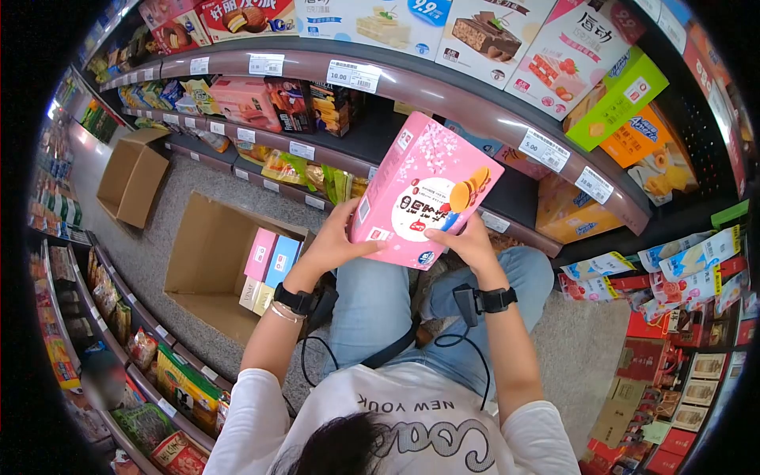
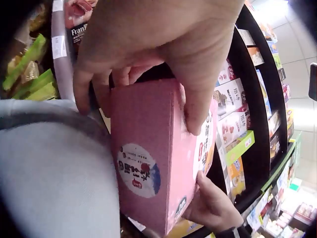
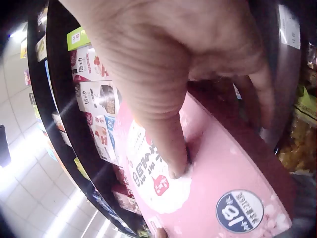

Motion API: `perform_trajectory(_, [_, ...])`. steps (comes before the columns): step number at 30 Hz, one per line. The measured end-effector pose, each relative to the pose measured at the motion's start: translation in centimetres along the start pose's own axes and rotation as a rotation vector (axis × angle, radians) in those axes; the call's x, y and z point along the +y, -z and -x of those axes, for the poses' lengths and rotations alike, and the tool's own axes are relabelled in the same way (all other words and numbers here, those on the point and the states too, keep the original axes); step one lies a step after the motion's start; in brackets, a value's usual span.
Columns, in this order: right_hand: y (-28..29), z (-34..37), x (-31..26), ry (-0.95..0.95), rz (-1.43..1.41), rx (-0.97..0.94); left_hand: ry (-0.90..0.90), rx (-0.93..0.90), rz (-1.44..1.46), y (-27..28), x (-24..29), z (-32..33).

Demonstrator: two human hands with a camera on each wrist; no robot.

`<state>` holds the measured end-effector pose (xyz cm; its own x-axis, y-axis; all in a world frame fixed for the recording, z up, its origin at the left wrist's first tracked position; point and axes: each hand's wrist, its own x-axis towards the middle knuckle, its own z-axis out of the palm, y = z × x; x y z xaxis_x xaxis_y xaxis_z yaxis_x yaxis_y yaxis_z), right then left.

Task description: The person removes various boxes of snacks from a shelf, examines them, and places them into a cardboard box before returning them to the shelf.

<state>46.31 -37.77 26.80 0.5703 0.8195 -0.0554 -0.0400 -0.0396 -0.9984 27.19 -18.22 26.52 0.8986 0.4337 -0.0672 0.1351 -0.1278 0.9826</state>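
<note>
Both hands hold a pink snack box [image 1: 431, 190] with blossom print and a white label, tilted above the lap, in front of a low shelf. My left hand [image 1: 339, 241] grips its left lower side, the thumb along the printed face. At the lower right corner, my right hand [image 1: 473, 247] holds it with the thumb pressed on the label. In the left wrist view the left thumb and fingers span the box's pink end [image 2: 143, 148]. The right wrist view shows the right thumb [image 3: 171, 153] lying over the printed characters.
An open carton [image 1: 202, 261] on the floor at left holds a pink box [image 1: 260, 253], a blue box [image 1: 283, 260] and white ones. Another brown carton [image 1: 133, 178] stands behind it. Shelf edges [image 1: 443, 95] with price tags curve close ahead, and hanging packets [image 1: 681, 265] are at right.
</note>
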Motion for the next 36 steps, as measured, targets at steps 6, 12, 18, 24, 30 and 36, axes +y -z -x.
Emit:
perform_trajectory(6, [-2.1,-0.5,0.9,0.045,0.051,0.121,-0.081,-0.052,-0.077,-0.5,3.1,1.3])
perform_trajectory(12, [-3.6,-0.5,-1.3,0.13,0.049,0.051,-0.141,-0.127,-0.026,-0.6,7.0,3.2])
perform_trajectory(18, [-3.8,-0.3,-2.2,0.069,-0.097,-0.092,-0.269,-0.151,0.1,-0.2,7.8,3.9])
perform_trajectory(24, [-4.5,-0.5,-2.9,0.179,0.123,-0.223,-0.291,-0.05,0.165,-1.0,7.6,3.9])
perform_trajectory(30, [-5.0,0.4,-5.4,0.12,-0.007,-0.252,-0.352,0.016,0.036,-1.7,7.4,4.1])
perform_trajectory(36, [-5.0,1.1,-8.1,0.099,0.043,-0.21,-0.187,0.068,0.087,-1.8,8.3,3.7])
